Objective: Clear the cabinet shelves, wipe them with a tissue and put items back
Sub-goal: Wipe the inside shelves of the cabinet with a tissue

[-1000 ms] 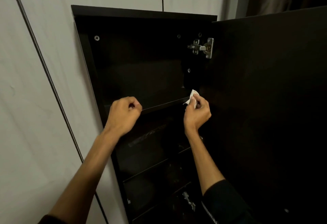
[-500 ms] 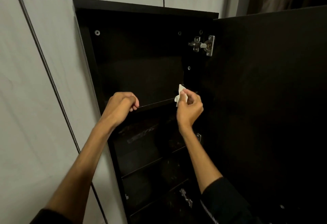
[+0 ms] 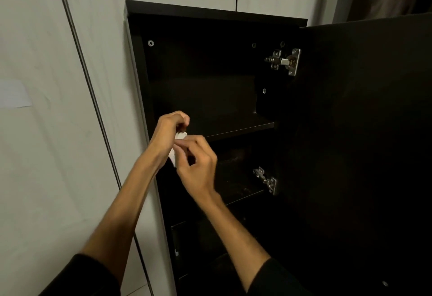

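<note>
A tall, narrow dark cabinet (image 3: 210, 13) stands open against a pale wall. Its top shelf (image 3: 233, 126) is bare. My left hand (image 3: 168, 132) and my right hand (image 3: 198, 165) meet in front of the shelf's left end. A small white tissue (image 3: 180, 136) is pinched between them, mostly hidden by the fingers. Both hands touch the tissue. The lower shelves (image 3: 243, 194) are dark, and I cannot make out what they hold.
The open cabinet door (image 3: 364, 132) fills the right side, hung on two metal hinges (image 3: 284, 61) (image 3: 266, 180). A thin dark rod (image 3: 93, 99) runs diagonally down the pale wall to the left of the cabinet.
My right hand has carried the tissue from the shelf's right end to its left end, where it meets my left hand. The view has shifted to the left.
</note>
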